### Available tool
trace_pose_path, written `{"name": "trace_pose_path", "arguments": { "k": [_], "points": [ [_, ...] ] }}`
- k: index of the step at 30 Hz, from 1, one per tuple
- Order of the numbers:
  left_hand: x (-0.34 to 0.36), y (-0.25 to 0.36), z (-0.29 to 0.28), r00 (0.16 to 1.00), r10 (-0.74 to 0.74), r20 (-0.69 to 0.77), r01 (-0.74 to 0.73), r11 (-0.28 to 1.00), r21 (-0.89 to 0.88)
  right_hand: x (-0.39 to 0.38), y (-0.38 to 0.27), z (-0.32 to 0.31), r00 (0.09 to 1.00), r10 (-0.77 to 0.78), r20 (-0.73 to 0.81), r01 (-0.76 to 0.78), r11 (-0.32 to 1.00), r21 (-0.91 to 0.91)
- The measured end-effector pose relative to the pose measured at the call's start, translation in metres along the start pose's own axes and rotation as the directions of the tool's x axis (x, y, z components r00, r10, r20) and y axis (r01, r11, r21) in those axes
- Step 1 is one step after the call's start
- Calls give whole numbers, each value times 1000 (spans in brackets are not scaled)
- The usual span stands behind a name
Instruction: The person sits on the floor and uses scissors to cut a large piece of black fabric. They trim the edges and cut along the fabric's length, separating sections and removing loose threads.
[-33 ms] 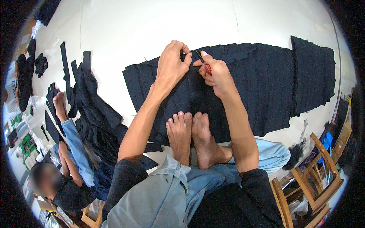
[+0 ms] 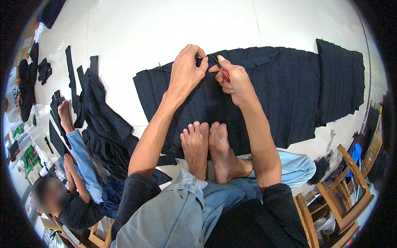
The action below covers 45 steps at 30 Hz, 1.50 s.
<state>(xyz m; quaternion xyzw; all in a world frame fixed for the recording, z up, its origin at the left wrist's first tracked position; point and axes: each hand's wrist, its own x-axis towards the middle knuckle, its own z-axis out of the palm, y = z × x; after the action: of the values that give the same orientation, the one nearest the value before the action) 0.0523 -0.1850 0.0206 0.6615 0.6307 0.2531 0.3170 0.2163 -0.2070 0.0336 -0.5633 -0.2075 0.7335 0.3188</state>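
A long piece of dark navy cloth (image 2: 281, 91) lies spread on the white floor (image 2: 136, 29) in front of me. My left hand (image 2: 187, 70) pinches the cloth's far edge between thumb and fingers. Right beside it, my right hand (image 2: 233, 80) holds small red-handled scissors (image 2: 223, 73) with the blades at that same edge. My bare feet (image 2: 206, 149) rest side by side on the near part of the cloth, between my forearms.
A heap of dark cloth pieces (image 2: 103, 124) and loose strips (image 2: 70, 78) lie to the left. Another person in jeans (image 2: 78, 165) sits at the lower left with bare feet out. Wooden chairs (image 2: 343, 194) stand at the lower right.
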Motion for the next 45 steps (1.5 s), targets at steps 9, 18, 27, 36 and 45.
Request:
{"name": "trace_pose_path", "arguments": {
  "k": [9, 18, 27, 36, 45],
  "points": [
    [2, -2, -3, 988, -135, 82, 144, 983, -116, 3, 5, 8, 1000, 3, -30, -2, 1000, 15],
    [0, -4, -8, 991, -62, 120, 77, 990, -117, 8, 3, 11, 999, 14, -43, -12, 1000, 27],
    [0, -6, -14, 985, 18, 171, 2, 993, -114, 16, 3, 7, 999, 3, -42, -1, 998, 58],
    [6, 8, -20, 956, -183, 231, 181, 983, 30, -6, 4, 10, 999, -1, -41, -1, 998, -64],
    [2, -4, -12, 978, -148, 145, 160, 984, -80, 0, 7, 8, 1000, 18, -22, -19, 999, -33]
  ]
}}
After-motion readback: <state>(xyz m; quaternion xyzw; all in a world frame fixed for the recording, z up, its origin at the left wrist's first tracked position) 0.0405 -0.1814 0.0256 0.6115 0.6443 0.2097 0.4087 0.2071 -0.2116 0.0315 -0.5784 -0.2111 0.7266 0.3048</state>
